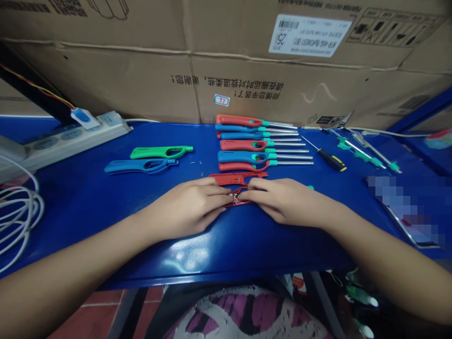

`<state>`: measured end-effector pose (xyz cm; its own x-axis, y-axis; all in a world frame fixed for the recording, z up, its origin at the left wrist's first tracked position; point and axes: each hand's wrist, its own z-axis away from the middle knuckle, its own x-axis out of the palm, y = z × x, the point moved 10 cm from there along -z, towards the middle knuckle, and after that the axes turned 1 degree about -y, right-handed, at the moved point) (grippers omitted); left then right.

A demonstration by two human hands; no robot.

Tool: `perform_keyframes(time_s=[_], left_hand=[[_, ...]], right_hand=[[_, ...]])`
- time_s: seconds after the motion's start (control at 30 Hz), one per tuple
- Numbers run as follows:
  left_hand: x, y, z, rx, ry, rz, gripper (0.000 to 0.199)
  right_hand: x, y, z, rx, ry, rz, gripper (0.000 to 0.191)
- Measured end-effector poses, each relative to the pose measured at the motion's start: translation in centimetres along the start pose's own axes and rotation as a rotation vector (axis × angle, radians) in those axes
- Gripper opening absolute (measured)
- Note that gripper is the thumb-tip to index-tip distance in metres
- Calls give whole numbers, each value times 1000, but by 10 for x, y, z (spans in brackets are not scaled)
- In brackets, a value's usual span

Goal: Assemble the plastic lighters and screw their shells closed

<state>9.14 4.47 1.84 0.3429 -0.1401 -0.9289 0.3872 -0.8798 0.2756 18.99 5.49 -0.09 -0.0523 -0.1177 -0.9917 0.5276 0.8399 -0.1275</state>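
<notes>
In the middle of the table lies an opened red lighter half-shell (pixel 244 203) with small white inner parts and thin wires in it. My left hand (pixel 197 205) is closed on its left end, fingertips at the white parts. From the right, my right hand (pixel 286 200) pinches at the same half-shell, its fingers hiding that end. A second red half-shell (pixel 233 179) lies open side up just behind my fingers. Beyond it, several long-nosed lighters (pixel 243 156), red and blue with metal tubes, are lined up side by side.
At left lie a green lighter body (pixel 155 151) and a blue one (pixel 137 166). A screwdriver (pixel 332 159), loose metal tubes with green parts (pixel 367 153) and a phone (pixel 406 216) are at right. A power strip (pixel 70 141) and a white cable (pixel 21 212) border the left; cardboard (pixel 141 80) stands behind.
</notes>
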Motion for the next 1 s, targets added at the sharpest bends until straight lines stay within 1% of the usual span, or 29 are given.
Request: perform_keyframes(time_s=[0.17, 0.3, 0.4, 0.53, 0.77, 1.0], left_hand=[[0, -19, 3, -175, -23, 73, 26], [2, -21, 3, -185, -3, 126, 24], [3, -21, 3, -185, 25, 163, 24], [4, -20, 2, -195, 56, 203, 23], [4, -19, 2, -202, 65, 208, 24], [5, -15, 2, -154, 64, 188, 25]], right_hand=[[-10, 15, 0, 98, 148, -240, 20], [-10, 25, -2, 119, 226, -301, 17], [-6, 27, -3, 133, 229, -308, 14], [-5, 26, -4, 152, 227, -256, 18], [-7, 19, -4, 85, 276, -241, 18], [-4, 19, -4, 105, 234, -192, 17]])
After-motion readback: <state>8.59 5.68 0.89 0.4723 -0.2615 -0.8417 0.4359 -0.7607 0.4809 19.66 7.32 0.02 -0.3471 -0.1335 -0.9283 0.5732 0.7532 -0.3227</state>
